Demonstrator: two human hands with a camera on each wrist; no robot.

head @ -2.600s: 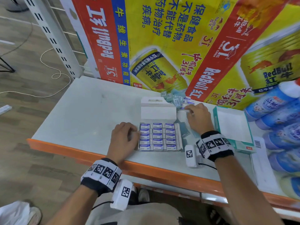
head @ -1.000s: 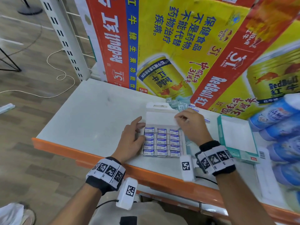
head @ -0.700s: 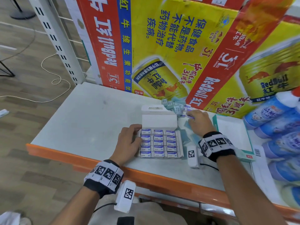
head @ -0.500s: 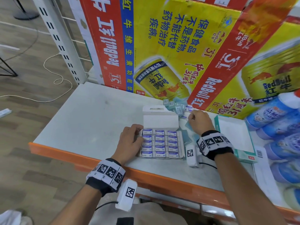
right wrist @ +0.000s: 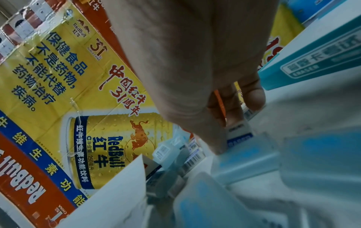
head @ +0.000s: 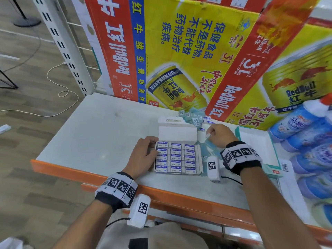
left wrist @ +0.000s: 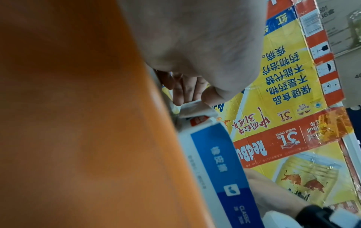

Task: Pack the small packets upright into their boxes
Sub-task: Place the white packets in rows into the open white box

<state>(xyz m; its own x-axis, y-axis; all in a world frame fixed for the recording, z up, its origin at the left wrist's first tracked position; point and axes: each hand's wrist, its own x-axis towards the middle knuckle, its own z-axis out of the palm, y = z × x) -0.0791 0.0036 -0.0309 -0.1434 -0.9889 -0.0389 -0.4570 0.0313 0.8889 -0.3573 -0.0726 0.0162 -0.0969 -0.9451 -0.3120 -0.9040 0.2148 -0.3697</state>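
An open white box [head: 177, 133] lies near the shelf's front edge, its lid folded back. Rows of small blue-and-white eraser packets [head: 176, 157] stand upright inside it. My left hand [head: 143, 155] grips the box's left side; in the left wrist view its fingers [left wrist: 185, 89] pinch a white flap above the blue box wall [left wrist: 220, 162]. Just right of the lid, my right hand [head: 218, 134] is curled and pinches one small packet [right wrist: 239, 132] between thumb and fingers. A pile of loose packets [head: 193, 115] lies behind the box.
A teal-edged box [head: 255, 146] lies open right of my right hand. Blue bottles [head: 305, 133] lie at the far right. A big Red Bull carton [head: 179, 51] walls off the back. The shelf's orange front edge [head: 161, 193] runs below the box.
My right hand left the box lid, went right to the loose packets and now pinches one. My left hand stayed on the box's left side.
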